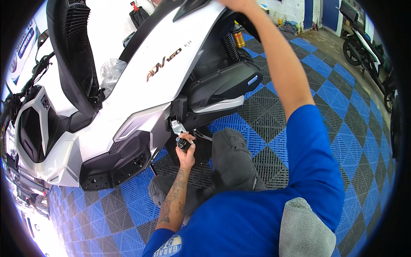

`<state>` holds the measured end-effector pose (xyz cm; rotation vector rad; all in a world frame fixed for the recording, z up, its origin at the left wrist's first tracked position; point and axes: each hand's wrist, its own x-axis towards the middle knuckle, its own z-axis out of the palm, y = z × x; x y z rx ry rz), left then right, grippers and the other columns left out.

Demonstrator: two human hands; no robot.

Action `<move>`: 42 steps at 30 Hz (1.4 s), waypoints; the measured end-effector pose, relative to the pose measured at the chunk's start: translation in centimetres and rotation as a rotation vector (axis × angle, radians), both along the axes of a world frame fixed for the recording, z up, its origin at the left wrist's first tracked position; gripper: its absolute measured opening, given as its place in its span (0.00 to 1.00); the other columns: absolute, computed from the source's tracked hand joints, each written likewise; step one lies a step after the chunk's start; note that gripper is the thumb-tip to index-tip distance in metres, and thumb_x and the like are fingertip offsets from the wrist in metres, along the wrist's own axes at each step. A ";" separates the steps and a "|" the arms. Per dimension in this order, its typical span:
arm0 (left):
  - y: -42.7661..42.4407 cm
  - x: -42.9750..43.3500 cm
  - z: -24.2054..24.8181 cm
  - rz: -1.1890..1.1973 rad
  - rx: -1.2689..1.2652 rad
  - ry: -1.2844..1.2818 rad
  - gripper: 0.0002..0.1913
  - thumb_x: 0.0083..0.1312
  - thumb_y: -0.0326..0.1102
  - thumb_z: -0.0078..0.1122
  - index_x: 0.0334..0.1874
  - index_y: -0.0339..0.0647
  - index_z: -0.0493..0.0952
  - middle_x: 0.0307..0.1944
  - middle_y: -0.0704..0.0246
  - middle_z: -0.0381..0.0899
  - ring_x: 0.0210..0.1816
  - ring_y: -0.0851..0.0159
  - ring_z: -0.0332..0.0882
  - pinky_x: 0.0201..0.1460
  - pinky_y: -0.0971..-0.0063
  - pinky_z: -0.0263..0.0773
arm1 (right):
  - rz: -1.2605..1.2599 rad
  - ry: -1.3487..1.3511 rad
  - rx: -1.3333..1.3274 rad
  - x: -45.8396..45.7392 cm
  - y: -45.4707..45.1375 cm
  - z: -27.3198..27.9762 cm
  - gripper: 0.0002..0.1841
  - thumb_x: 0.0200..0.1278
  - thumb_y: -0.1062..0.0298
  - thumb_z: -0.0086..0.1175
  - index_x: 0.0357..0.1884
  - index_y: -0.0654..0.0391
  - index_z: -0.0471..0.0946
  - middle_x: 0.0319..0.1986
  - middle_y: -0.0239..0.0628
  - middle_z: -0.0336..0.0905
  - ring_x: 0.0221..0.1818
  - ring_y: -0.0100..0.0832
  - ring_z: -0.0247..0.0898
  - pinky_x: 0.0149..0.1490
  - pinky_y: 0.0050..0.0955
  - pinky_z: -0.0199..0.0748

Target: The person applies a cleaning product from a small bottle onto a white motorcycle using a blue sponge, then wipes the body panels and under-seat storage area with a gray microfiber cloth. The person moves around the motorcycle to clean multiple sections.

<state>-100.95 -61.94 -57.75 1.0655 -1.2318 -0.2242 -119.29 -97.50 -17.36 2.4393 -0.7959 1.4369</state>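
Note:
A white and black scooter (135,93) fills the left and centre of the view, its seat (72,57) tilted up. In my left hand (186,157) is a small black bottle-like object (181,144) with a blue-grey tip. Those fingers are right beside the silver metal passenger footpeg (177,127), below the white side panel. My right arm stretches up to the scooter's tail. There my right hand (239,4) is at the rear bodywork, cut off by the picture's top edge, so its fingers are hidden.
A gold shock-absorber reservoir (238,37) sits above the black drive-side cover (221,83). Crumpled clear plastic (112,72) lies by the raised seat. Blue and black grid tiles (324,93) cover the floor. A grey towel (303,228) lies over my shirt. Another motorcycle (364,48) stands far right.

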 end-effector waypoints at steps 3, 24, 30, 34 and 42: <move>0.7 -0.1 0.2 -0.007 0.039 0.053 0.24 0.58 0.38 0.62 0.54 0.33 0.72 0.43 0.66 0.78 0.46 0.67 0.73 0.62 0.66 0.64 | 0.056 -0.029 -0.151 1.2 4.0 -2.7 0.17 0.51 0.57 0.63 0.31 0.64 0.85 0.29 0.53 0.83 0.34 0.49 0.82 0.46 0.42 0.79; 1.0 -0.7 0.2 -0.011 0.048 0.154 0.26 0.59 0.32 0.64 0.59 0.33 0.68 0.42 0.68 0.77 0.45 0.70 0.72 0.60 0.71 0.66 | 0.033 -0.160 -0.348 8.6 10.5 -4.1 0.10 0.57 0.65 0.60 0.40 0.51 0.84 0.38 0.38 0.78 0.49 0.43 0.75 0.50 0.47 0.70; -0.1 -0.9 -0.6 0.013 0.016 0.191 0.20 0.57 0.34 0.66 0.49 0.31 0.75 0.48 0.65 0.73 0.47 0.68 0.72 0.58 0.70 0.68 | -0.033 -0.286 -0.240 4.8 8.3 -1.9 0.15 0.54 0.67 0.61 0.45 0.57 0.84 0.39 0.48 0.80 0.45 0.52 0.77 0.50 0.46 0.76; 1.0 -0.1 -0.1 0.167 0.055 -0.012 0.17 0.53 0.34 0.66 0.44 0.35 0.78 0.50 0.61 0.73 0.45 0.65 0.76 0.52 0.70 0.73 | 0.372 0.021 -0.157 10.2 14.2 -3.9 0.16 0.54 0.68 0.61 0.46 0.58 0.84 0.34 0.46 0.82 0.39 0.47 0.80 0.46 0.40 0.77; 4.0 -0.1 5.0 0.218 0.391 -0.237 0.25 0.53 0.42 0.69 0.51 0.39 0.78 0.57 0.53 0.77 0.65 0.47 0.70 0.74 0.50 0.56 | 1.458 0.288 1.154 15.2 22.7 -7.2 0.25 0.53 0.66 0.69 0.54 0.64 0.78 0.43 0.37 0.81 0.39 0.26 0.78 0.47 0.25 0.76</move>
